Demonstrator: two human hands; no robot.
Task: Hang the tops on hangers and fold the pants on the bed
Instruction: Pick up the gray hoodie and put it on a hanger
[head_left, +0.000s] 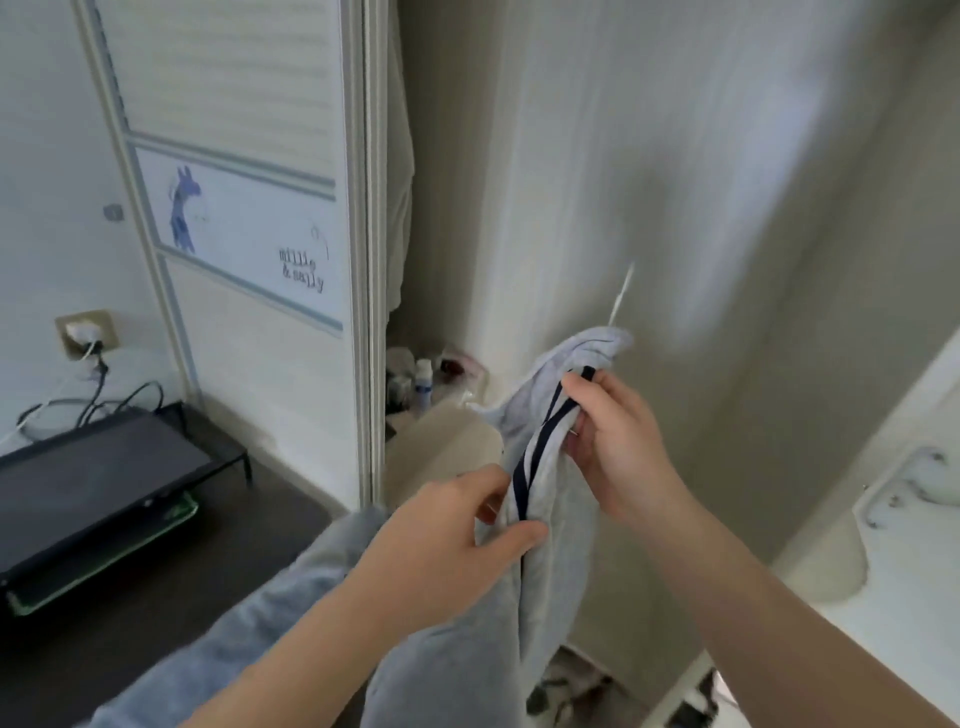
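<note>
While pinching the light grey, navy-striped fabric top (551, 519) high with right hand (613, 441) and lower with left hand (447, 530), held it mid-air, long axis near upright, upper end nearest the right.

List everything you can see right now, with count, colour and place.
garment: one, light grey with navy trim, centre, in both hands
thin rod: one, white, rising just above the garment's top; possibly a hanger
wardrobe door: one, white with blue animal print, left
bottle: one, white, low, just right of the door
wall socket: one, beige, far left
flat device: one, black, lower left
cloth: one, grey-blue, bottom centre-left
left hand: one, pinches the garment lower down
right hand: one, grips the garment at the trim
</note>
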